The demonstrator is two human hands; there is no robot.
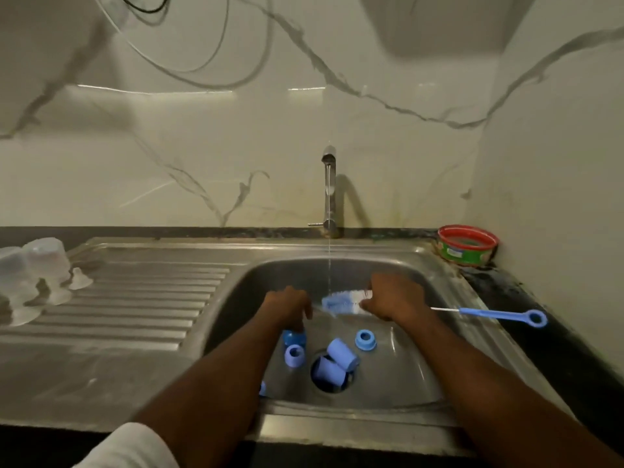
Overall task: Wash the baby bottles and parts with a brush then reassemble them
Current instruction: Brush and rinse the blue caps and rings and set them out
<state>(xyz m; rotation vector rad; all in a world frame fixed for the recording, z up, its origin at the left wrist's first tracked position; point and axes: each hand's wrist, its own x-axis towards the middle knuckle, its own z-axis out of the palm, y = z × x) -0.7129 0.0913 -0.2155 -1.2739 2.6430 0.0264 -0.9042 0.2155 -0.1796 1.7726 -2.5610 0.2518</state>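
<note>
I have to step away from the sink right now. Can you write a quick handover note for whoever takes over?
Right hand grips the bottle brush at its bristle end, under the running tap. Left hand is curled over something; what it holds is unclear. Blue rings and caps lie in the sink by the drain. Clear bottles and teats stand on the drainboard, apparently washed. Left: brush the blue parts, rinse, reassemble.

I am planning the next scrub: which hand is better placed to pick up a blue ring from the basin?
Probably the left hand. It hovers just above the blue ring in the sink, though it may already hold something. The right hand is busy gripping the bottle brush.
</note>
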